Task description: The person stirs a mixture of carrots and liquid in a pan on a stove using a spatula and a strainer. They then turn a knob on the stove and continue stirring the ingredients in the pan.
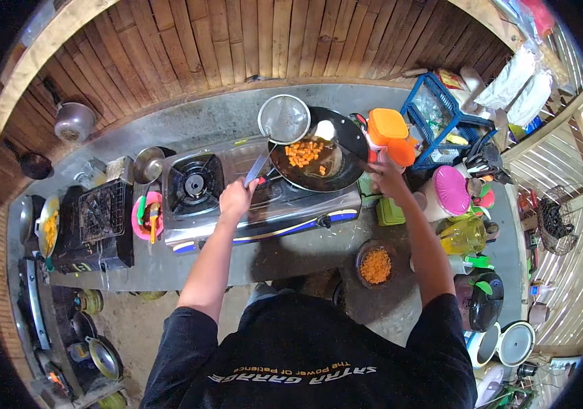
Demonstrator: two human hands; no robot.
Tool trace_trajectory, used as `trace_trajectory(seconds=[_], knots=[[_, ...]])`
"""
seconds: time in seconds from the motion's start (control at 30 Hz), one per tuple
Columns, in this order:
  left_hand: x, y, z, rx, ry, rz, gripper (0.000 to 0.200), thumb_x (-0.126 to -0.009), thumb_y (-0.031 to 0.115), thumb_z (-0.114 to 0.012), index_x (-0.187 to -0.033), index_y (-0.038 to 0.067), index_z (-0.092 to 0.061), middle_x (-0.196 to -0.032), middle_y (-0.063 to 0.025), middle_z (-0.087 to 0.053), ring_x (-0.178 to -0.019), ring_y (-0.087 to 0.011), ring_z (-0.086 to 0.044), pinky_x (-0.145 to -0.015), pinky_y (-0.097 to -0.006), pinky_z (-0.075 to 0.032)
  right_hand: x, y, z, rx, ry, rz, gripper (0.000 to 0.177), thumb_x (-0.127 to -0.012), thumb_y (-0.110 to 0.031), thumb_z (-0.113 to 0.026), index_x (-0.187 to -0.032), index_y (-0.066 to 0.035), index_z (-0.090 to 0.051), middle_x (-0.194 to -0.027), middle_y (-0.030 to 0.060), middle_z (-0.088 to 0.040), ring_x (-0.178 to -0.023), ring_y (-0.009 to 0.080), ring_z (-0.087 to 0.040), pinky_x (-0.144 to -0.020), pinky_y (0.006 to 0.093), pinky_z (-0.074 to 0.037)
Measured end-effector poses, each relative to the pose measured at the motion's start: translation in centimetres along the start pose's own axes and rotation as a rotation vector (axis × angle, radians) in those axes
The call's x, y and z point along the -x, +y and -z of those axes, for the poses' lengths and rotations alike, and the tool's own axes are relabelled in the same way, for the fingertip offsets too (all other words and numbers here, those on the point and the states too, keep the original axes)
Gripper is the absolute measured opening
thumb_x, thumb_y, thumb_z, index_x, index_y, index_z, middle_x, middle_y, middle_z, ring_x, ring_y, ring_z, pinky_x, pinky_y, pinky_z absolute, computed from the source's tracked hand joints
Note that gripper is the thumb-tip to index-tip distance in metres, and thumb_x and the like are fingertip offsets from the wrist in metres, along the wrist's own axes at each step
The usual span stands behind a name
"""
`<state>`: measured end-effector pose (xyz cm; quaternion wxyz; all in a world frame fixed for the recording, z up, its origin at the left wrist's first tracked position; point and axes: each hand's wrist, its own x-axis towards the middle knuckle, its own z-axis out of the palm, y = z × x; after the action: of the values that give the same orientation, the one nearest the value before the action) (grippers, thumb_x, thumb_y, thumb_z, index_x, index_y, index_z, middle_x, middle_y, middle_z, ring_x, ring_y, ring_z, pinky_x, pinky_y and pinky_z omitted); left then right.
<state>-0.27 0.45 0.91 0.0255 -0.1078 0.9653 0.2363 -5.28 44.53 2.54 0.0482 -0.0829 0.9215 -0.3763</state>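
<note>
My left hand (235, 199) is closed round the metal handle of a round mesh strainer (285, 120), which hangs over the left rim of a black wok (298, 178). Orange diced pieces (303, 154) lie in the wok, with oil around them. Beside the wok's right rim, my right hand (388, 177) is closed on what looks like a spatula (333, 162); its blade reaches into the wok and its handle is partly hidden. The wok sits on the right burner of a steel gas stove (237, 218). Its own handle, with a red part, ends close to my left hand.
A bowl of orange pieces (375, 266) stands near the counter's front edge. Right of the wok are an orange-lidded container (387, 127), a pink-lidded tub (452, 190) and a blue rack (435, 112). Left are a bare burner (195, 183) and a pink bowl (146, 225) holding utensils.
</note>
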Motion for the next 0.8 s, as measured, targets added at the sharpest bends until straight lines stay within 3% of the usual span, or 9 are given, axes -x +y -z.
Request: trace_trajectory(seconds=[0.07, 0.1, 0.2, 0.27, 0.33, 0.4, 0.5, 0.7, 0.8], knots=[[-0.3, -0.5, -0.6, 0.011, 0.022, -0.016, 0.054, -0.092, 0.058, -0.054, -0.102, 0.008, -0.069, -0.092, -0.0233, -0.070, -0.090, -0.0423, -0.067, -0.079, -0.0516, -0.052, -0.4, -2.3, -1.8, -0.248, -0.019, -0.172, 0.035, -0.089, -0.021, -0.067, -0.121, -0.007, -0.067, -0.067, 0.0025, -0.061, -0.056, 0.0081, -0.056, -0.051, 0.0282, -0.044], [-0.3, -0.4, -0.5, 0.014, 0.032, -0.023, 0.054, -0.092, 0.059, -0.054, -0.101, 0.007, -0.069, -0.091, -0.0236, -0.069, -0.089, -0.0426, -0.067, -0.078, -0.0516, -0.052, -0.7, -2.7, -2.3, -0.105, -0.017, -0.095, 0.037, -0.089, -0.023, -0.068, -0.123, -0.009, -0.067, -0.066, -0.0028, -0.059, -0.055, 0.0053, -0.053, -0.048, 0.0275, -0.042], [-0.1, -0.2, -0.3, 0.009, 0.031, -0.004, 0.055, -0.091, 0.059, -0.054, -0.100, 0.007, -0.069, -0.091, -0.0230, -0.070, -0.089, -0.0423, -0.067, -0.079, -0.0514, -0.052, -0.1, -3.3, -2.1, -0.113, -0.072, -0.067, 0.037, -0.088, -0.020, -0.069, -0.123, -0.008, -0.066, -0.064, 0.0021, -0.063, -0.058, 0.0110, -0.058, -0.057, 0.0279, -0.047], [-0.1, 0.0, 0.0, -0.003, -0.007, 0.003, 0.053, -0.092, 0.058, -0.053, -0.102, 0.008, -0.068, -0.093, -0.0227, -0.070, -0.091, -0.0418, -0.067, -0.080, -0.0516, -0.052, 0.3, -0.6, -1.2, -0.008, -0.088, 0.142, 0.039, -0.086, -0.015, -0.071, -0.124, -0.007, -0.066, -0.070, 0.0003, -0.063, -0.064, 0.0077, -0.056, -0.059, 0.0271, -0.046], [-0.2, 0.0, 0.0, -0.007, -0.022, 0.009, 0.052, -0.093, 0.057, -0.053, -0.104, 0.009, -0.068, -0.094, -0.0226, -0.070, -0.092, -0.0416, -0.067, -0.080, -0.0517, -0.052, 1.4, 0.5, 0.3, -0.022, -0.090, 0.192, 0.040, -0.085, -0.016, -0.071, -0.124, -0.008, -0.066, -0.080, 0.0040, -0.066, -0.073, 0.0123, -0.060, -0.067, 0.0289, -0.047], [-0.2, -0.1, -0.1, -0.005, -0.016, 0.010, 0.052, -0.092, 0.057, -0.053, -0.104, 0.009, -0.068, -0.094, -0.0225, -0.070, -0.092, -0.0416, -0.067, -0.080, -0.0518, -0.052, 3.9, 0.1, 2.1, -0.155, -0.074, 0.082, 0.039, -0.086, -0.023, -0.071, -0.122, -0.012, -0.066, -0.095, 0.0131, -0.072, -0.087, 0.0246, -0.069, -0.082, 0.0334, -0.051], [-0.3, -0.3, -0.2, -0.005, -0.008, -0.008, 0.052, -0.092, 0.058, -0.053, -0.105, 0.009, -0.068, -0.094, -0.0225, -0.070, -0.092, -0.0416, -0.067, -0.080, -0.0518, -0.052, 6.5, -3.8, 4.7, 0.151, -0.027, -0.074, 0.040, -0.086, -0.024, -0.070, -0.123, -0.013, -0.065, -0.109, 0.0167, -0.070, -0.104, 0.0326, -0.067, -0.089, 0.0392, -0.051], [-0.3, -0.2, 0.0, -0.008, -0.014, 0.003, 0.052, -0.092, 0.058, -0.053, -0.106, 0.010, -0.068, -0.095, -0.0225, -0.070, -0.093, -0.0417, -0.067, -0.080, -0.0514, -0.052, 7.1, -6.5, 3.4, 0.320, 0.112, -0.198, 0.035, -0.088, -0.021, -0.065, -0.122, -0.011, -0.065, -0.109, 0.0212, -0.068, -0.102, 0.0412, -0.064, -0.089, 0.0473, -0.051], [-0.5, -0.5, -0.3, 0.000, 0.000, -0.022, 0.052, -0.092, 0.057, -0.053, -0.106, 0.010, -0.068, -0.095, -0.0224, -0.070, -0.093, -0.0416, -0.067, -0.080, -0.0514, -0.052, 5.4, -2.2, 0.4, 0.224, 0.045, -0.127, 0.040, -0.091, -0.021, -0.066, -0.130, -0.011, -0.062, -0.080, 0.0105, -0.066, -0.067, 0.0133, -0.060, -0.067, 0.0295, -0.049]])
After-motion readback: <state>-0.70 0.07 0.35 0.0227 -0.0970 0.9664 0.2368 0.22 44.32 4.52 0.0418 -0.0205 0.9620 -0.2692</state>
